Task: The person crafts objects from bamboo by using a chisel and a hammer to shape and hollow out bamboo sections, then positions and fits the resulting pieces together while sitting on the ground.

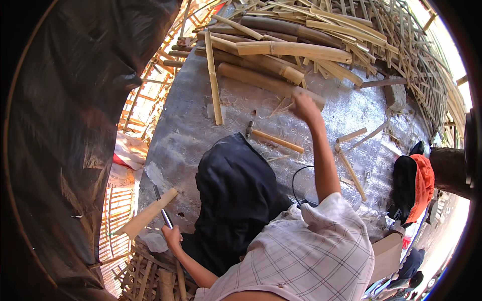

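Left hand [172, 235] grips the blade [159, 204] clenched, right hand [304, 104] closes on a bamboo pole [266, 80]: pull carelessly and the stack [301, 40] could roll onto you.

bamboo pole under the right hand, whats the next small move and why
Probably draw the bamboo pole off the pile toward the body. The right hand reaches its near end at arm's length, while the left hand holds the knife far back.
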`<state>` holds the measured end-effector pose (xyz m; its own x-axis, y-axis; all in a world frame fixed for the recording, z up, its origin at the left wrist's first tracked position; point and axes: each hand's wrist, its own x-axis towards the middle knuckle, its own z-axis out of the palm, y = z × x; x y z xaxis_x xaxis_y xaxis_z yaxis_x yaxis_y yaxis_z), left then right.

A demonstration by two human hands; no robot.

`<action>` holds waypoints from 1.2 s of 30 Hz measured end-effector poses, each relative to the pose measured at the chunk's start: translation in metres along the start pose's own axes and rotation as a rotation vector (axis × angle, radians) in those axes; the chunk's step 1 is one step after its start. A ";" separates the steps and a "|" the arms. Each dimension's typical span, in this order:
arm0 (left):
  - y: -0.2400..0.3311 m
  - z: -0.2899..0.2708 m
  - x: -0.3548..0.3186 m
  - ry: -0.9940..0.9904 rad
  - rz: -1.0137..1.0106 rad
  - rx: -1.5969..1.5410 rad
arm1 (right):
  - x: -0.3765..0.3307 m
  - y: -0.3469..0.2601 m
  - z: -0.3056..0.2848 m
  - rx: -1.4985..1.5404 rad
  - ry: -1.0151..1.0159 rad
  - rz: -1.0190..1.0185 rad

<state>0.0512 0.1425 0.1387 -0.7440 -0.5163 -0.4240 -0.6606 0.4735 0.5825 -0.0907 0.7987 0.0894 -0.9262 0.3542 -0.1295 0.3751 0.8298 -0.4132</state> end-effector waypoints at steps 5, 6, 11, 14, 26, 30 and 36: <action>-0.006 -0.011 0.027 -0.030 -0.073 -0.012 | 0.121 0.052 -0.088 -0.259 0.687 -0.171; -0.012 -0.014 0.030 -0.027 -0.096 -0.030 | 0.139 0.065 -0.100 -0.461 0.647 -0.134; -0.014 -0.018 0.041 -0.020 -0.129 0.026 | 0.180 0.163 -0.098 -0.805 0.378 0.079; -0.033 -0.031 0.042 0.008 -0.116 0.025 | 0.179 0.162 -0.091 -0.709 0.440 0.020; 0.021 0.007 0.060 0.275 0.181 0.387 | 0.078 0.039 -0.081 0.089 -0.091 -0.006; 0.079 -0.005 0.058 0.097 0.150 0.584 | 0.018 -0.020 -0.046 0.542 -0.370 -0.032; 0.057 -0.029 0.082 0.030 0.165 0.553 | -0.099 -0.186 -0.039 0.791 -0.566 -0.314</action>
<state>-0.0446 0.1067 0.1577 -0.8437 -0.4202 -0.3342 -0.4962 0.8479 0.1868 -0.0673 0.6266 0.2139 -0.9377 -0.2563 -0.2346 0.1687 0.2544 -0.9523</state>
